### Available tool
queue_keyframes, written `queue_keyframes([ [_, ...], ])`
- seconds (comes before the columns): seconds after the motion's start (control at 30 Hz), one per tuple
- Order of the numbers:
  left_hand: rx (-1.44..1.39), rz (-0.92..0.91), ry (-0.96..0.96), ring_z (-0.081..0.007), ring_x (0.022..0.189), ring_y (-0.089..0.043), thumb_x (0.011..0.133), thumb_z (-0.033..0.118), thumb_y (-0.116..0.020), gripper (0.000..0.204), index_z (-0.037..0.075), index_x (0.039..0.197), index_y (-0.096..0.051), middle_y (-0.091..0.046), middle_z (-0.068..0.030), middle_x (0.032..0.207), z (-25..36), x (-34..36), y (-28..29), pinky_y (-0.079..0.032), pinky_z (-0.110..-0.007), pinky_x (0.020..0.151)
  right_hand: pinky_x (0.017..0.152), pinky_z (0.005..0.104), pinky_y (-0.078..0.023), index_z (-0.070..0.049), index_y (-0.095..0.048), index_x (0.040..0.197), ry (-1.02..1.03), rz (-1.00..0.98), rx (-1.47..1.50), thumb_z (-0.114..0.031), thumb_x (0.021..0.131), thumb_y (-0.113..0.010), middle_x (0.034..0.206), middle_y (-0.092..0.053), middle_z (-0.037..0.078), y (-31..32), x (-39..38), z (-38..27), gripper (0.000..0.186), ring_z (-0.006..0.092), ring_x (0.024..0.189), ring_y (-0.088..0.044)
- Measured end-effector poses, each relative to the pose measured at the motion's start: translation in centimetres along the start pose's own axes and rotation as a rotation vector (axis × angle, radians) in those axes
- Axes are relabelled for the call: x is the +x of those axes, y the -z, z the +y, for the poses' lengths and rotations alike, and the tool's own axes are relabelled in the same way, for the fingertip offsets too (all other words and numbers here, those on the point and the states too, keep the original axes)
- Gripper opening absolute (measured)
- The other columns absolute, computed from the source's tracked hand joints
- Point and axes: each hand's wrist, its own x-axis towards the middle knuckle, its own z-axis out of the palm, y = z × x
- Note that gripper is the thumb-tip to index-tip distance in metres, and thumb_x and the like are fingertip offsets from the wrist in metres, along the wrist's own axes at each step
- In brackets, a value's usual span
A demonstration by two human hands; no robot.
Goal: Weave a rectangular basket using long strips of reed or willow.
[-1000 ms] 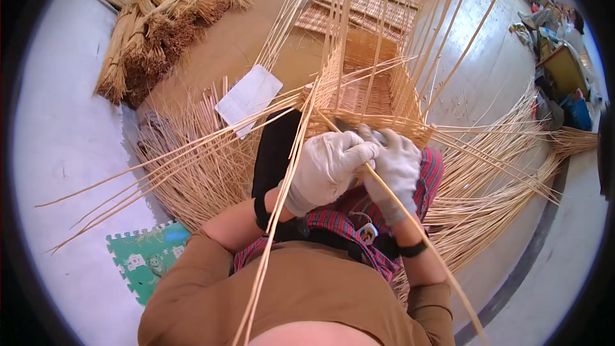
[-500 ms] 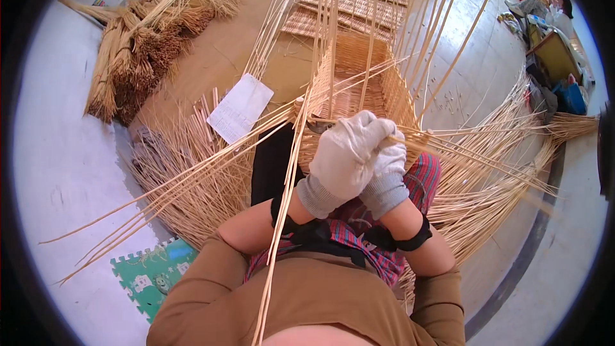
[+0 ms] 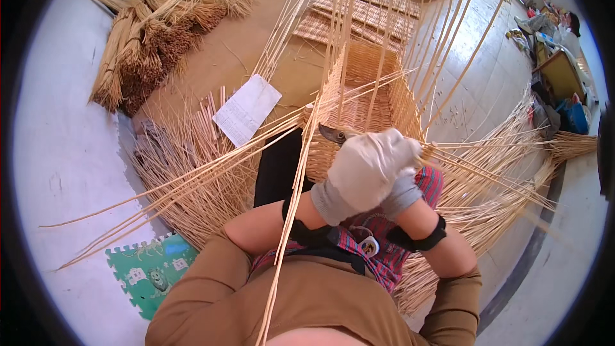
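On my lap stands an unfinished wicker basket [image 3: 383, 99] with tall upright rods around its walls. Both my hands wear pale gloves with grey cuffs and meet at its near rim. My left hand [image 3: 365, 170] is closed, its back toward me. From its far-left side juts the curved dark head of pruning shears [image 3: 333, 134]; the handles are hidden under the glove. Mostly covered by the left, my right hand [image 3: 405, 181] is closed by the rim's right corner. A blurred wicker rod runs from it toward the lower right. Long loose rods [image 3: 192, 186] stick out leftward from the near-left corner.
A paper sheet [image 3: 247, 110] lies left of the basket. Cut wicker is heaped at left [image 3: 186, 173] and right [image 3: 493, 198]. Tied bundles [image 3: 150, 45] stand far left; woven panels [image 3: 365, 16] lie behind. A green foam mat [image 3: 154, 275] is lower left. Someone sits far right.
My hands have shifted right and slightly down along the near rim. More of the shears' head shows now. The whole view has shifted slightly.
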Motion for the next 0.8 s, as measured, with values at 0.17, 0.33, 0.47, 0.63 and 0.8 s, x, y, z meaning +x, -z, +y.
queue_keyframes([
  [0.17,0.115,0.040,-0.487,-0.0177,0.081,-0.067,0.081,0.026,-0.070,0.028,0.015,0.107,-0.069,-0.066,0.0015,0.092,3.4,-1.2,0.6,-0.054,-0.033,0.067,0.075,0.0461,-0.055,-0.017,-0.065,0.133,-0.146,-0.302,0.000,-0.034,0.087,-0.071,0.099,-0.072,0.018,3.9,-2.0,2.0,0.049,0.0398,0.092,-0.070],
  [0.33,0.055,0.006,-0.581,-0.0114,0.067,-0.059,0.078,0.026,-0.074,0.025,0.019,0.102,-0.068,-0.054,0.0052,0.077,2.0,-4.2,0.4,-0.047,-0.029,0.051,0.105,0.0336,-0.047,0.002,-0.052,0.147,-0.547,-0.515,1.411,-0.016,0.095,-0.068,0.123,-0.067,0.005,0.4,-9.3,6.7,0.058,0.0151,0.112,-0.060],
  [0.47,0.020,-0.103,-0.669,-0.0125,0.067,-0.059,0.079,0.022,-0.073,0.024,0.019,0.103,-0.067,-0.052,0.0052,0.077,2.7,-4.8,-0.6,-0.047,-0.030,0.051,0.112,0.0340,-0.044,0.000,-0.044,0.154,-0.541,-0.643,1.651,-0.006,0.097,-0.062,0.139,-0.062,0.009,1.3,-8.0,4.5,0.059,0.0179,0.126,-0.059],
  [0.63,0.019,-0.156,-0.671,-0.0127,0.065,-0.059,0.080,0.021,-0.069,0.024,0.019,0.104,-0.066,-0.052,0.0040,0.076,3.4,-5.0,-1.2,-0.047,-0.030,0.051,0.117,0.0350,-0.040,0.000,-0.040,0.157,-0.497,-0.719,1.656,-0.007,0.097,-0.062,0.146,-0.058,0.010,1.2,-7.8,4.8,0.064,0.0184,0.133,-0.055],
  [0.8,0.072,-0.189,-0.690,-0.0114,0.062,-0.057,0.081,0.023,-0.067,0.024,0.019,0.104,-0.066,-0.050,0.0054,0.073,3.8,-5.6,-1.2,-0.046,-0.029,0.052,0.072,0.0252,-0.052,0.001,-0.053,0.144,-0.660,-0.564,1.460,-0.010,0.095,-0.065,0.096,-0.069,0.003,-0.8,-10.5,5.9,0.051,0.0102,0.080,-0.064],
])
